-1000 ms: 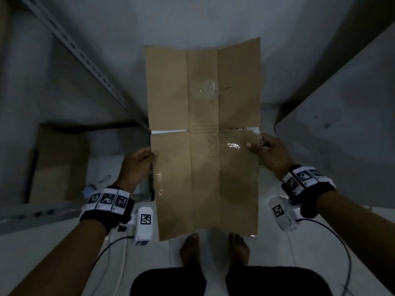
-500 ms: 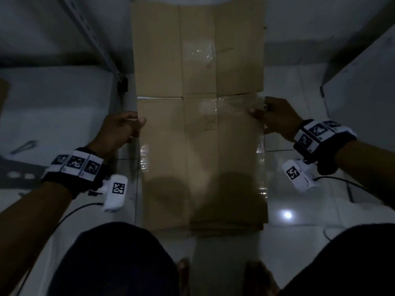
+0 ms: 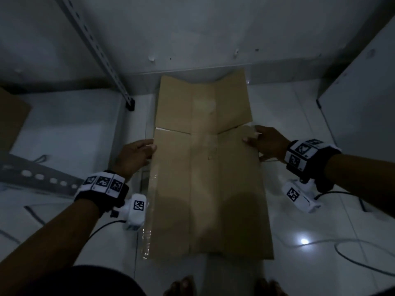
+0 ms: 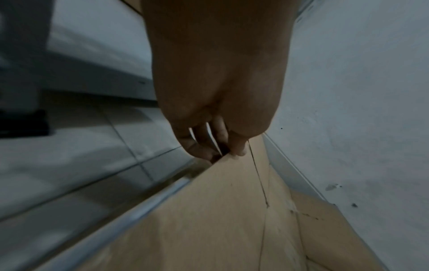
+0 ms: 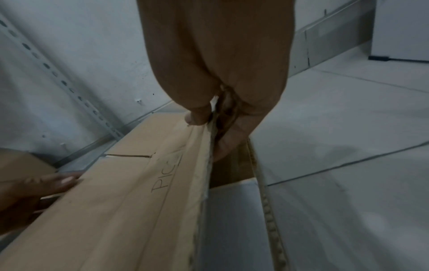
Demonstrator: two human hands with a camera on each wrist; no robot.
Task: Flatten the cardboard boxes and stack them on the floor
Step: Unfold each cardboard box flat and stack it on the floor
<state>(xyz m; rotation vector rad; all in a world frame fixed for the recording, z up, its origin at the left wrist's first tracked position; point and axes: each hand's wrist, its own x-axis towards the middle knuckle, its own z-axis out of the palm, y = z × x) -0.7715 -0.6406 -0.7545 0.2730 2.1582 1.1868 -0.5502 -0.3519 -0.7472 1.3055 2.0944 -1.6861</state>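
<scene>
Dim white-tiled floor (image 3: 299, 146) underfoot, pale wall (image 3: 192, 39) ahead. Left hand (image 3: 133, 155) pinching the left edge of the flattened cardboard box (image 3: 209, 189), thumb on top and fingers (image 4: 197, 146) tucked under. Right hand (image 3: 268, 142) clamped on the right edge, thumb (image 5: 197, 117) over, fingers beneath. Held low and nearly flat over the tiles, far flaps near the wall's base, near edge close to bare feet (image 3: 181, 287). Slotted metal upright (image 3: 96, 50) off left, cable (image 3: 352, 259) trailing right.
</scene>
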